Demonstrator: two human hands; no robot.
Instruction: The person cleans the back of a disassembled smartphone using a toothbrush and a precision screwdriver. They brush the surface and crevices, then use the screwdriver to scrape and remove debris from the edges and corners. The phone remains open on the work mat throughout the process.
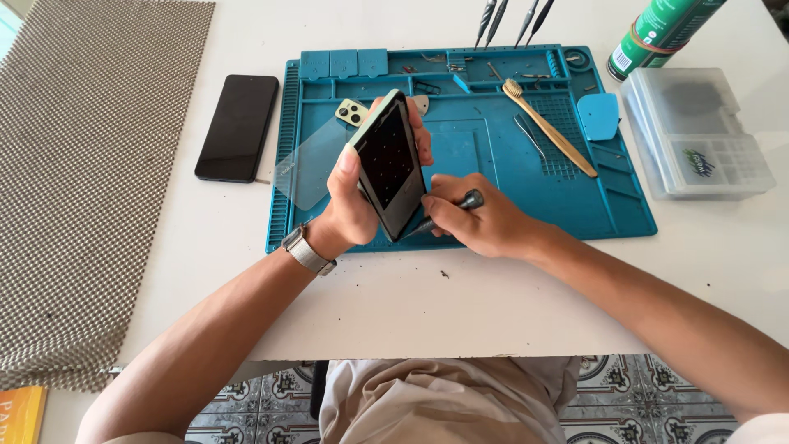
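My left hand (355, 197) grips a smartphone (389, 160) tilted on edge above the blue repair mat (625, 205), its dark screen side facing me. My right hand (477, 220) holds a small dark screwdriver (450, 210) whose tip meets the phone's lower edge. A pale green back cover with camera lenses (352, 112) and a clear film sheet (308, 168) lie on the mat behind the held phone. A metal watch is on my left wrist.
A second black phone (237, 127) lies left of the mat. On the mat are a bamboo toothbrush (549, 127), tweezers (530, 136) and a blue pick (598, 115). A clear parts box (697, 136), green spray can (662, 33), more tools (509, 20) and a woven mat (74, 181) surround it.
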